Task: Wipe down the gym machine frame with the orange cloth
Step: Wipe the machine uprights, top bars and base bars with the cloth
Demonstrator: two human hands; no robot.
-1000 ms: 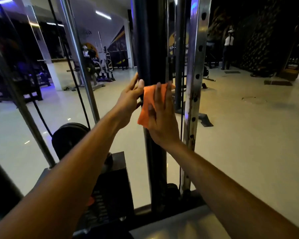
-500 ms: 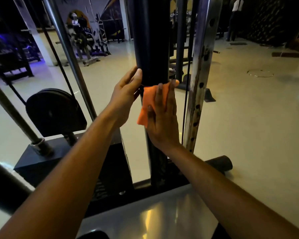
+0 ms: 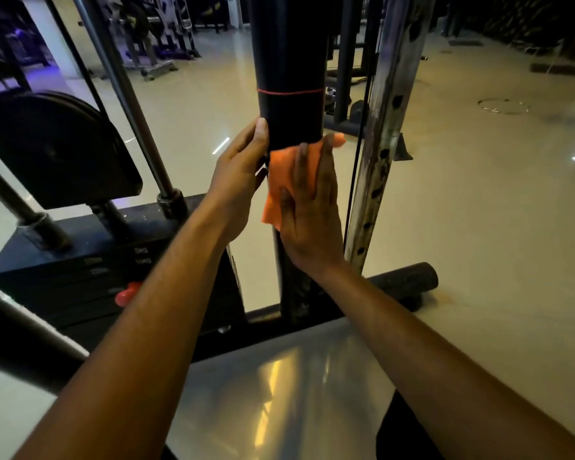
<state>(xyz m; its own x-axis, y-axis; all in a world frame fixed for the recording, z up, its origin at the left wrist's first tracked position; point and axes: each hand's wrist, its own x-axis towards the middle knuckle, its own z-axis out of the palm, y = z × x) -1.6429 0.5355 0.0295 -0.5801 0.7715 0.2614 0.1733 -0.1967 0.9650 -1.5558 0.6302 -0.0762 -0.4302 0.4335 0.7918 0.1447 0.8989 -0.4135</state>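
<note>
Nearest the camera, two bare forearms reach forward and up over a glossy pale panel (image 3: pixel 279 386) that throws back yellow streaks of light. The right hand (image 3: pixel 307 207) lies flat with straight fingers on the crumpled orange cloth (image 3: pixel 281 175), pressing it against the tall black round upright post of the gym machine frame (image 3: pixel 287 78); the grip here is spread, not curled, and the cloth sits between palm and post with one corner poking out at the right beyond the fingertips. The cloth's long side runs along the post, up and down, its lower edge hanging free below the thumb. The left hand (image 3: pixel 238 180) rests on the post's left side just beside the cloth, fingers nearly straight and pointing up, thumb tip against the black surface; its grip is likewise loose and spread. The post stands upright, its long axis vertical, with a thin red band (image 3: pixel 289 92) circling it above the hands.

Left of the post sits a black weight stack (image 3: pixel 90 260) with a red selector pin knob (image 3: pixel 127 293), chrome guide rods (image 3: pixel 123 88) slanting up from it, and a black pulley housing (image 3: pixel 57 151). Just right of the post stands a worn perforated steel upright (image 3: pixel 389 127). Beyond, a shiny cream tiled floor (image 3: pixel 478 194) stretches to dim exercise machines (image 3: pixel 153 31) under purple light.
</note>
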